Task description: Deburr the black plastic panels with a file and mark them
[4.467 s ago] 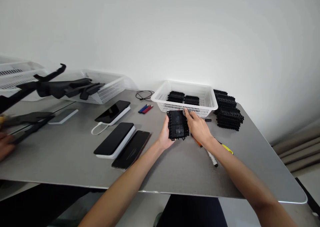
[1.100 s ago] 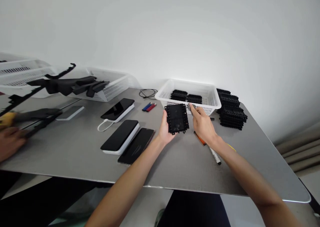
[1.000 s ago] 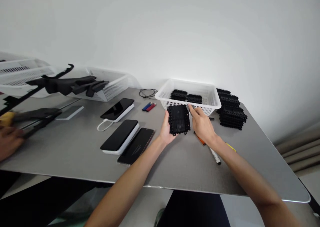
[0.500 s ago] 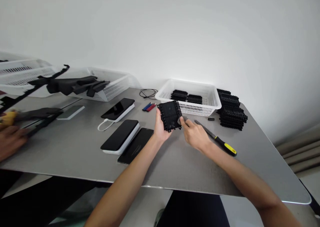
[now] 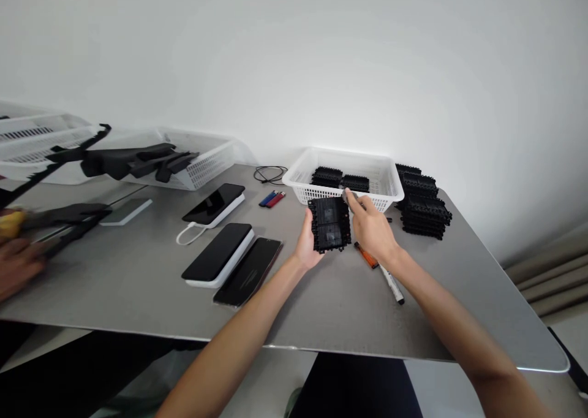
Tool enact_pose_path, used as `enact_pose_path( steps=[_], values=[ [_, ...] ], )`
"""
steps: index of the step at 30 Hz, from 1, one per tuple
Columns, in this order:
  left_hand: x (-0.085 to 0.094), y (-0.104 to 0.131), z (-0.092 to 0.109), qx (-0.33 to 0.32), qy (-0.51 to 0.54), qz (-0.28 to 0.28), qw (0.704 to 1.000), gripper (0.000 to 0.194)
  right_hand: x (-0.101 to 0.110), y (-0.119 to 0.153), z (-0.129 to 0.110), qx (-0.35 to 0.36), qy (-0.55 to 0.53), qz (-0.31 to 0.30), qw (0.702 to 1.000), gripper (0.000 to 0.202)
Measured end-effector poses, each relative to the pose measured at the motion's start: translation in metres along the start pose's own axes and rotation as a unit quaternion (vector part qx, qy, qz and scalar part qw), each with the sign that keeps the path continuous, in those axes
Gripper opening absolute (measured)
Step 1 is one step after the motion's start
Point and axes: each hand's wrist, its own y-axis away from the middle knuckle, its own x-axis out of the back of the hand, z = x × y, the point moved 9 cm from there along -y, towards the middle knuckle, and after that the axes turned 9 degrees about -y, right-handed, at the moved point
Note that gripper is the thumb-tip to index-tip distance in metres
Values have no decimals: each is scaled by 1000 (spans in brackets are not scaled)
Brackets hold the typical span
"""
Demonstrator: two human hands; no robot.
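My left hand (image 5: 309, 246) grips a square black plastic part (image 5: 331, 223) by its left side, thumb on the edge. The part has toothed edges, and two rectangular panels face me. My right hand (image 5: 374, 231) is closed around a small grey tool (image 5: 348, 198), mostly hidden by the fingers; its exact kind does not show. The tool's end is at the part's upper right corner. Under my right wrist lie an orange-bodied tool (image 5: 366, 255) and a white marker pen (image 5: 392, 284) with a black end.
A white basket (image 5: 298, 188) holds similar black parts; more stand in stacks (image 5: 425, 216) to its right. Leftward lie two lighters (image 5: 272, 199), a cable (image 5: 270, 174), phones on white blocks (image 5: 218, 252) and a flat phone (image 5: 250, 271). A co-worker's hand (image 5: 18, 265) works at far left.
The black part has moved right and slightly down, and now shows its panelled face. My right hand has risen to its upper corner. The marker and orange tool are uncovered; the yellow-handled file is out of sight.
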Motion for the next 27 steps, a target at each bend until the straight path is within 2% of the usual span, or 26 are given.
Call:
enact_pose_path(
  steps=[3,7,11,14,17,20,22,24,27],
  values=[
    [-3,2,2,-14,10,-1,1000,58,-27,5,-3,-12,71,-51,996,64],
    [6,0,13,-34,17,26,999,60,-47,13,-11,-10,99,-93,991,63],
    [22,-1,26,-52,25,67,996,63,-55,22,-24,10,91,-142,986,58],
    [27,-2,34,-68,35,86,993,59,-50,24,-28,24,70,-159,984,52],
    [25,-2,34,-67,38,88,993,57,-29,17,-20,13,31,-108,994,40],
    [18,-2,26,-49,29,76,996,58,8,7,-4,-13,-23,30,999,41],
    [14,-2,17,-31,17,64,997,58,25,4,3,-9,-53,98,994,47],
    [10,-1,8,-12,6,50,999,58,28,2,2,8,-69,104,992,50],
    [2,-1,-4,1,4,25,1000,56,11,0,-8,27,-51,30,998,51]
  ],
)
